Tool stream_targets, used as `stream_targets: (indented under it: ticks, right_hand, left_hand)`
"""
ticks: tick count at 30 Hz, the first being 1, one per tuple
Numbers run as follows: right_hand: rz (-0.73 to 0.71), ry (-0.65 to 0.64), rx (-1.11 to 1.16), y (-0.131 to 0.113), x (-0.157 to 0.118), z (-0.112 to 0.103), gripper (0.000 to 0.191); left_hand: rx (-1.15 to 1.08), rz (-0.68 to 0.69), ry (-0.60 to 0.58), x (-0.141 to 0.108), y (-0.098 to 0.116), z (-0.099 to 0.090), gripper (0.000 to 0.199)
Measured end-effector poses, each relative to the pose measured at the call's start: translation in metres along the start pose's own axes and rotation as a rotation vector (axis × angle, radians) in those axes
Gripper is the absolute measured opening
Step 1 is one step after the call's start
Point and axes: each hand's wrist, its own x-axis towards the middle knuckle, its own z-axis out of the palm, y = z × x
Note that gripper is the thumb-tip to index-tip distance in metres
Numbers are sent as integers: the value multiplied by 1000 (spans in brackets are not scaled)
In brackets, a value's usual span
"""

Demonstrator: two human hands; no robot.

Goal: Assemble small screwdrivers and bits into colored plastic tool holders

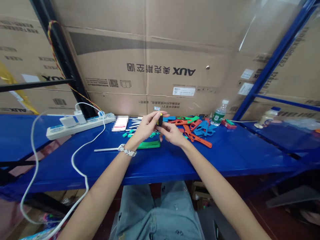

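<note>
Since fingers cover a lot of it, all I get is a stubby black-and-yellow handle [160, 121] above the blue table [172, 165], long axis roughly upright, pointing end hidden. Left hand [148, 124] pinches it; right hand [173, 134] curls just below, can't make out its grip.

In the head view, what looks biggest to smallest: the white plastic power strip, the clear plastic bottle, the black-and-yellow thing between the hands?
1. White plastic power strip
2. Clear plastic bottle with green label
3. Black-and-yellow thing, partly hidden
</note>
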Motion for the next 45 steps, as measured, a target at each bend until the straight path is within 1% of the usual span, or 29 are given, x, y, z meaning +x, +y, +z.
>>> stream_targets:
  ticks: [1,2,5,6,7,9,11,12,14,16,17,18,21,22,23,25,27,29,30,32,34,35,37,38,39,40,41,43,45]
  right_hand:
    - [6,9,8,0,1,-2,44]
    - [5,46,-1,2,2,-3,45]
    - [-12,200,-70,13,5,1,46]
    - [-18,243,-98,16,6,3,45]
    - [-21,281,-130,19,7,5,43]
    - [-26,336,-201,20,6,8,39]
    - [-34,337,-230,15,4,7,37]
    - [-36,302,-208,12,2,5,38]
    - [-24,162,-119,5,0,0,39]
    - [-6,36,-52,2,0,-4,40]
    - [-6,20,-46,3,0,-4,41]
    - [-11,38,-56,4,2,-4,42]
    - [-27,191,-121,14,9,3,42]
    - [-24,241,-146,17,12,7,43]
    - [-19,277,-169,19,13,10,44]
    - [-27,331,-217,20,14,15,43]
    - [-52,301,-230,17,12,15,38]
    - [-53,165,-170,12,8,10,34]
    - [-42,94,-130,10,6,7,34]
    - [-26,8,-92,8,5,2,36]
    - [-51,31,-108,11,6,1,36]
    - [-74,68,-115,14,7,2,36]
    - [-105,153,-112,19,10,7,38]
    - [-104,195,-113,21,12,11,40]
    - [-89,231,-124,22,12,13,41]
    - [-61,255,-145,23,12,16,42]
    - [-31,270,-173,22,12,17,42]
    - [1,252,-201,17,9,15,38]
    - [-7,153,-157,10,5,9,34]
  left_hand:
    - [-3,-9,12,1,0,1,42]
    - [6,-12,57,2,-1,4,42]
    - [87,10,300,5,-4,18,41]
    - [106,15,354,5,-5,22,40]
    - [116,18,379,6,-5,24,38]
    - [100,22,344,5,-6,23,34]
    - [75,35,262,4,-7,16,34]
    - [68,40,219,3,-8,12,35]
    - [67,27,141,1,-8,5,41]
    - [76,-6,99,-1,-8,3,47]
    - [78,-16,113,-1,-7,4,50]
    - [80,-15,154,-1,-7,7,50]
    - [120,19,336,2,-7,20,39]
    - [134,26,379,3,-7,23,37]
    - [138,30,393,4,-6,25,36]
    - [106,29,345,4,-6,24,35]
    - [41,5,243,3,-6,16,37]
    - [-2,-40,150,1,-5,7,44]
    - [-7,-59,120,1,-6,2,47]
    - [27,-72,99,0,-6,-2,51]
    - [96,-51,155,1,-7,0,51]
    - [132,-33,216,2,-7,4,47]
    - [181,14,380,3,-8,13,39]
    - [190,37,456,4,-8,18,40]
    - [187,57,499,4,-8,22,40]
    - [173,73,511,3,-8,25,38]
    - [152,84,490,3,-8,26,35]
    - [130,101,393,0,-7,25,29]
    - [137,113,282,-2,-6,19,30]
